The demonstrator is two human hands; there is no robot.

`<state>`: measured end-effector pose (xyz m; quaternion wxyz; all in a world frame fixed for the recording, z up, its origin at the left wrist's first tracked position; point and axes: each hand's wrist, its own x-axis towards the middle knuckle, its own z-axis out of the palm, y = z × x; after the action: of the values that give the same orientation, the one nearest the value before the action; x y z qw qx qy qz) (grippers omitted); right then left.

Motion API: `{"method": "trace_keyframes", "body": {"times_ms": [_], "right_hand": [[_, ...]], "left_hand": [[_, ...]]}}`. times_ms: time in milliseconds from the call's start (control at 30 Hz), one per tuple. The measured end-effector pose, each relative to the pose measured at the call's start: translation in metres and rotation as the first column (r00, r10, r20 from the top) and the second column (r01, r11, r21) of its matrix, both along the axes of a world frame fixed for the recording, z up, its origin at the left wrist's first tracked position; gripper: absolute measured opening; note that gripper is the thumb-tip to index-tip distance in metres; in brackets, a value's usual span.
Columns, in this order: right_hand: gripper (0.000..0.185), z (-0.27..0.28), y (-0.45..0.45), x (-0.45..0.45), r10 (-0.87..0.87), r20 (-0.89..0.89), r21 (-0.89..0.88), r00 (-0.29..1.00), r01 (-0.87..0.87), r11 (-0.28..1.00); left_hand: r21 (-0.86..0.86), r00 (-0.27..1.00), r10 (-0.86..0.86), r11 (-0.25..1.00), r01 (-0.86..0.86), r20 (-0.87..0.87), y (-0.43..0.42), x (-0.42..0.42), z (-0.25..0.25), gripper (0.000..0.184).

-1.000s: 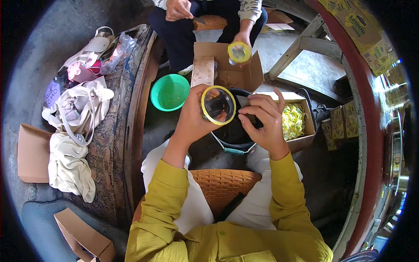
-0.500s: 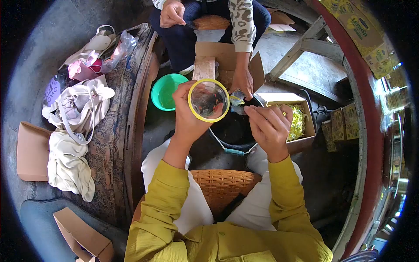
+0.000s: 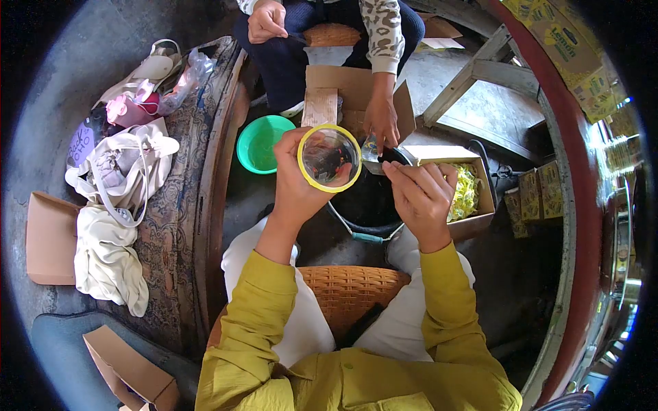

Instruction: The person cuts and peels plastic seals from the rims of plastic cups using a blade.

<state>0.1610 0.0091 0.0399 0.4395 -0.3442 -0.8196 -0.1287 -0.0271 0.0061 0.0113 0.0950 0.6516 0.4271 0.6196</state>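
Head: container [image 3: 326, 153] end-on, yellow rim [image 3: 301, 164] toward camera

Black bucket [image 3: 363, 207], partly hidden

"Lemon" on yellow carton [image 3: 565, 49], "Back" on purple item [image 3: 80, 145]

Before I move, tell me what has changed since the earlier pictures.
The yellow-rimmed container, still held in your left hand, has shifted slightly left. Your right hand's spread fingers have drawn together. The co-worker's reaching hand has come down toward the black bucket; its grip is partly hidden. The green bowl and wicker seat stayed put.
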Motion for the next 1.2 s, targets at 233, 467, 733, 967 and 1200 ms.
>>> {"method": "trace_keyframes", "body": {"times_ms": [233,467,733,967,1200], "right_hand": [[0.022,0.000,-0.002,-0.003,-0.016,0.007,-0.013,1.000,0.017,1.000],[0.024,-0.007,0.000,-0.006,0.000,-0.005,0.014,1.000,0.000,1.000],[0.026,-0.006,-0.003,-0.009,-0.006,-0.006,-0.008,1.000,0.006,1.000],[0.025,-0.009,-0.003,-0.012,-0.011,-0.016,0.006,1.000,0.011,1.000],[0.025,-0.008,-0.002,-0.018,-0.029,-0.064,0.013,0.998,0.030,0.999]], "left_hand": [[-0.031,1.000,-0.004,1.000,0.004,0.012,0.000,0.000,-0.004,0.072],[-0.066,1.000,0.005,0.998,-0.004,0.021,0.000,0.003,-0.005,0.071],[-0.075,0.998,-0.029,0.997,0.032,0.050,0.000,0.005,-0.006,0.071],[-0.089,0.999,-0.026,0.996,0.029,0.030,0.000,0.008,-0.006,0.070],[-0.059,0.999,-0.048,0.997,0.046,-0.024,0.001,0.016,-0.009,0.070]]}}
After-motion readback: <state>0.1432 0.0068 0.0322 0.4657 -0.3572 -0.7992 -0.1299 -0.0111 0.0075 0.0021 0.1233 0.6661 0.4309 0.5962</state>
